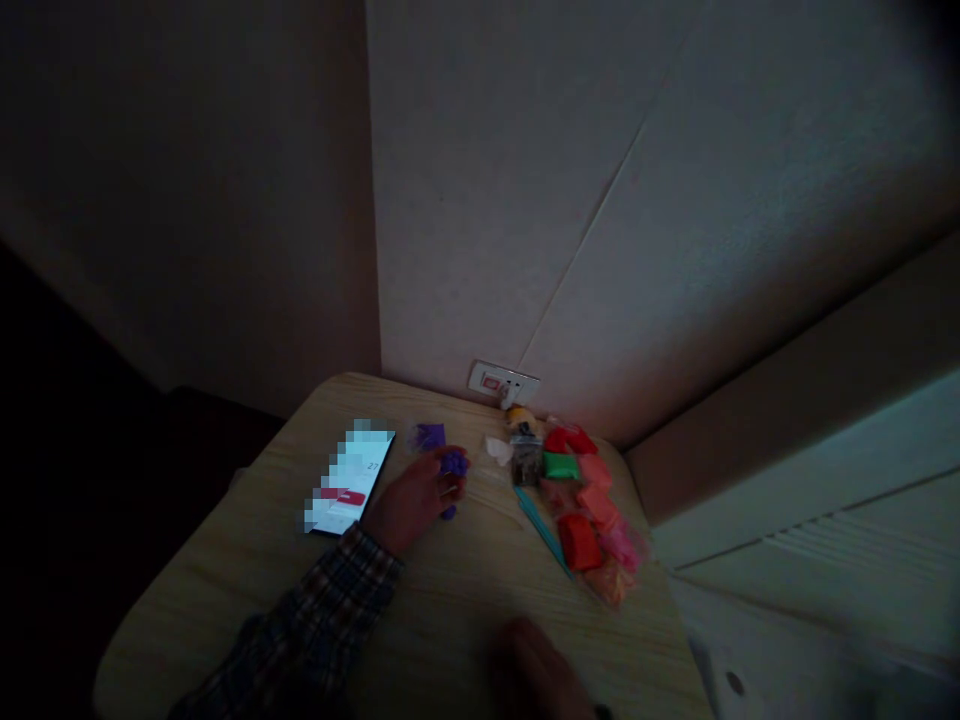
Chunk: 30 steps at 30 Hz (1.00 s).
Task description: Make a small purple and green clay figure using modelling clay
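My left hand [411,500], in a plaid sleeve, reaches over the middle of the table with its fingers curled around a bumpy purple clay lump [454,463]. Just below those fingers lies a smaller purple clay piece [448,513]. Behind the hand is a clear packet of purple clay [430,436]. My right hand [529,670] is low in the view by the near part of the table, dark and smeared by motion; its fingers cannot be made out. Thin teal sticks [544,532] lie to the right of the left hand.
A lit phone [349,482] lies left of my left hand on the wooden table [450,610]. Packets of red clay [579,543], green clay [561,466] and several other colours crowd the right side. A wall socket [491,381] with a plug sits behind the table.
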{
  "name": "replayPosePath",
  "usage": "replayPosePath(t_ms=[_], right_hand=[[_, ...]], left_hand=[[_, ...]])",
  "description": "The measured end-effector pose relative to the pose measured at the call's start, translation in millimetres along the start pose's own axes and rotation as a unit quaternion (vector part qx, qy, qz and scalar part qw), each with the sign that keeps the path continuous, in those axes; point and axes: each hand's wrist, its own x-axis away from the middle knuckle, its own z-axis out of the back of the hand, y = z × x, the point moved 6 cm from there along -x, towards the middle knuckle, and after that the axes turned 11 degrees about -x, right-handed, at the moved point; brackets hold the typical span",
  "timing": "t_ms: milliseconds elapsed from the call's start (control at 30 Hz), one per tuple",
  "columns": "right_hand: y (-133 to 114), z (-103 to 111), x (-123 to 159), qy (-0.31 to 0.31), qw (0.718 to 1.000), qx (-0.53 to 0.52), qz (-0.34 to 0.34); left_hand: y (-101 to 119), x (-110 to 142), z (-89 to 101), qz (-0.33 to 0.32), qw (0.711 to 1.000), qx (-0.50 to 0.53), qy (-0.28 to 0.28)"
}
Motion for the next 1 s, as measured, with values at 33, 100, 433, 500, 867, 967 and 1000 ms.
replayPosePath(t_ms=[33, 100, 433, 500, 867, 967, 1000], right_hand=[[2, 4, -15, 0.006, 0.999, -0.032, -0.005], [7, 12, -48, 0.027, 0.995, -0.096, -0.014], [84, 13, -125, 0.217, 0.843, -0.445, -0.209], [87, 9, -123, 0.215, 0.828, -0.47, -0.219], [77, 5, -119, 0.178, 0.803, -0.518, -0.236], [74, 5, -120, 0.168, 0.809, -0.513, -0.234], [74, 6, -120, 0.165, 0.813, -0.507, -0.234]], left_hand=[[-1, 0, -1.8, -0.001, 1.0, -0.006, -0.017], [-3, 1, -4.7, -0.001, 0.999, -0.017, -0.047], [0, 3, -2.7, -0.026, 0.999, -0.045, -0.007], [0, 3, -3.2, -0.024, 0.998, -0.052, -0.001], [-12, 0, 3.4, 0.017, 0.998, -0.044, 0.046], [-15, -2, 5.8, 0.003, 0.997, -0.074, 0.037], [-16, -3, 6.4, -0.005, 0.996, -0.086, 0.032]])
